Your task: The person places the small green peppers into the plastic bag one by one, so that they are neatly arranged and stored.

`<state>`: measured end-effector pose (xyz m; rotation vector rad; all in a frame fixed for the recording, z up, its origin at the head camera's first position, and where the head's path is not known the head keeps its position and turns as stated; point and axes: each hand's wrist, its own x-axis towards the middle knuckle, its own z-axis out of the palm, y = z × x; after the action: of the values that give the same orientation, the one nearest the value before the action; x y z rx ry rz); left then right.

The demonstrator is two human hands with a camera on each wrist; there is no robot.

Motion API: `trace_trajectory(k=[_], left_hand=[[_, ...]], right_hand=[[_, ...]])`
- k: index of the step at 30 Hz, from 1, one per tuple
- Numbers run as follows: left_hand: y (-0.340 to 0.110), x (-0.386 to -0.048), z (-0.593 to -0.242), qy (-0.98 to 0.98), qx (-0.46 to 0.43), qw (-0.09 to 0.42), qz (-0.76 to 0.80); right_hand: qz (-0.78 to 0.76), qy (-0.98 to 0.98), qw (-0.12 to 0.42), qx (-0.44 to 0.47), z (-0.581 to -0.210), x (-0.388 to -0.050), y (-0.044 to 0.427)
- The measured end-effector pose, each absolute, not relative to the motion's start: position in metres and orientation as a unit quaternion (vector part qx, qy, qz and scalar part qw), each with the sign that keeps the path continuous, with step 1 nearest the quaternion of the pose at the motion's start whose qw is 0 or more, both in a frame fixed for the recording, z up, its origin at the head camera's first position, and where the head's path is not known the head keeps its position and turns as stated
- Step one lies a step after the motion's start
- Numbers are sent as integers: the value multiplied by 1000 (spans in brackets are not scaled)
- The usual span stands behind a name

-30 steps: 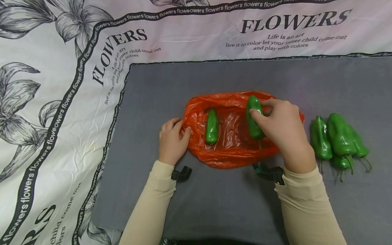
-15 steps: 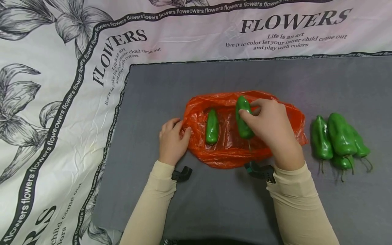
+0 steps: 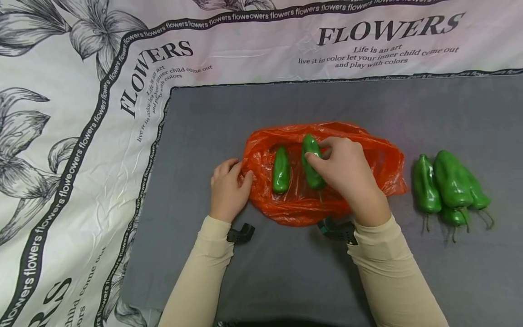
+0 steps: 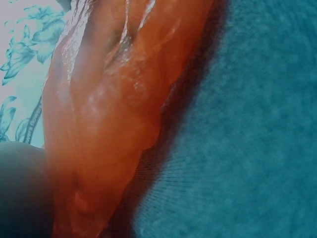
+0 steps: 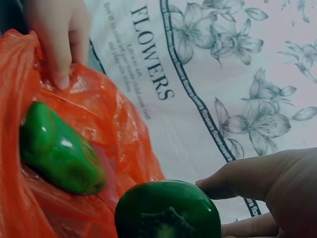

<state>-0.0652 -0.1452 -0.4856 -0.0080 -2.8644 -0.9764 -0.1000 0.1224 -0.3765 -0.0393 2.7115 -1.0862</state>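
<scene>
Red plastic bag point(image 3: 292, 217) is lying open; left hand point(image 3: 229, 188) is gripping its edge, right hand point(image 3: 347, 172) is pinching green pepper point(image 3: 312, 173) over it, another pepper point(image 3: 281, 172) is lying inside, between the hands.

Right hand point(image 5: 282, 188), lower right, pinches green pepper point(image 5: 168, 203), stem end toward camera. Second pepper point(image 5: 62, 151) lies inside crumpled orange-red plastic bag point(image 5: 116, 111). Left hand point(image 5: 59, 37), top left, grips bag's rim. Behind: white cloth point(image 5: 183, 141), flower prints point(image 5: 187, 34), black lettering point(image 5: 152, 52) reading FLOWERS.
</scene>
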Motion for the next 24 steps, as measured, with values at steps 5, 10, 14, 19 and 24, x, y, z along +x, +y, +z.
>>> trace_trajectory(k=[5,10,14,19,24], left_hand=[[-145,-64,-487,-946,-4,57,-318],[-145,-65,-488,-947,-5,56,-316],[-144,-66,-489,-947,-4,61,-316],[-144,-66,-487,-946,-7,65,-317],[-146,-65,-487,-946,-6,62,-317]], right_hand=[[-374,919,123,-15,-382,-99,118],[-375,917,133,-14,-386,-101,116],[-377,914,149,-21,-390,-104,113],[-376,914,151,-22,-396,-108,111],[-384,912,142,-28,-403,-110,106]])
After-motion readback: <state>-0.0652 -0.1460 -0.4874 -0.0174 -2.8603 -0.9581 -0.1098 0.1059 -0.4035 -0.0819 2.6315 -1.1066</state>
